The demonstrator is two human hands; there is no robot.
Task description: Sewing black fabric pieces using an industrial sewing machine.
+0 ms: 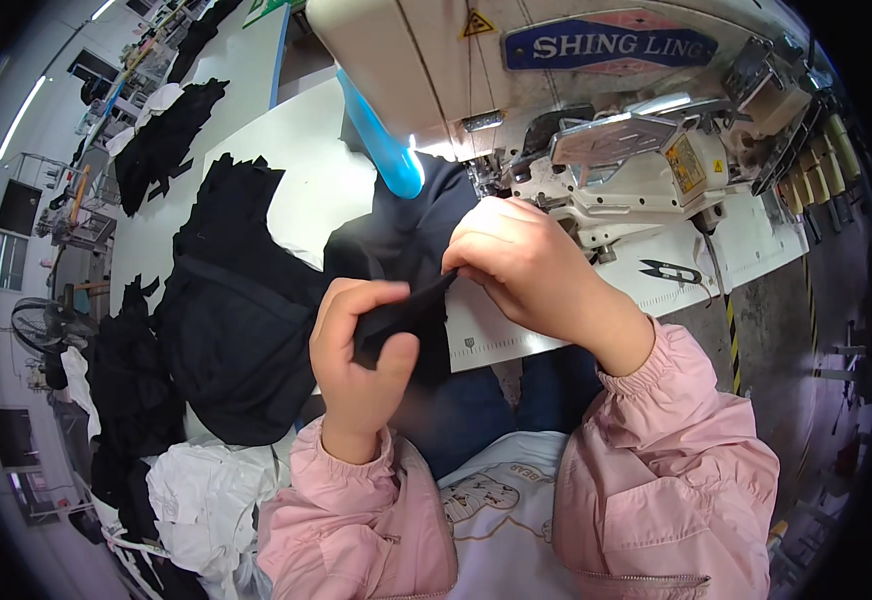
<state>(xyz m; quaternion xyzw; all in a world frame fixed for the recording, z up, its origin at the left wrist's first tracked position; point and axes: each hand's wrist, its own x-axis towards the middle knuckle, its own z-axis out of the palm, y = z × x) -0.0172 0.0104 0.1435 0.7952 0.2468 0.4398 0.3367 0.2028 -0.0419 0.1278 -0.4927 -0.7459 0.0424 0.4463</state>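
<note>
A dark piece of fabric (396, 240) runs from the needle area of a white sewing machine (396, 60) down to the table's front edge. My right hand (526, 255), just below the needle area, pinches the fabric's edge between thumb and fingertips. On its left, my left hand (361, 350) has its index finger lying along the cloth and its thumb spread well apart, so it touches the fabric without gripping it. The right hand covers part of the presser foot area.
Black garment pieces (241, 300) are piled on the left of the table, beside a white plastic bag (211, 500). Small black thread snips (671, 270) lie right of my right hand. A blue light tube (381, 140) hangs over the cloth. A fan (46, 330) stands far left.
</note>
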